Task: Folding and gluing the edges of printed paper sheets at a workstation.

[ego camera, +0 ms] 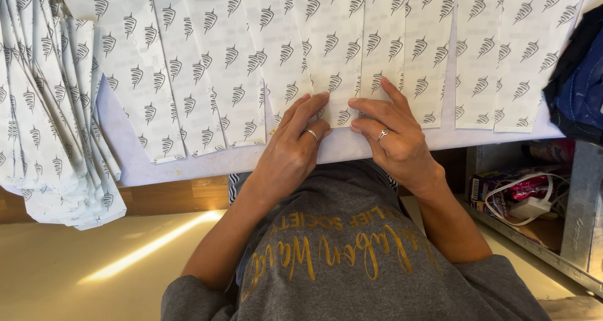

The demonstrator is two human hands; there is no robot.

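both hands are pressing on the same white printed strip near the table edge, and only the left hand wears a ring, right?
Not quite. The head view shows a ring on each hand: one on the left hand and one on the right hand. The rest holds: both sets of fingertips press the lower end of the same white printed strip near the edge of the table.

Bright, even daylight; sharp focus throughout; a sunlit streak glares on the floor (144, 249); soft shadows under the table (176, 198).
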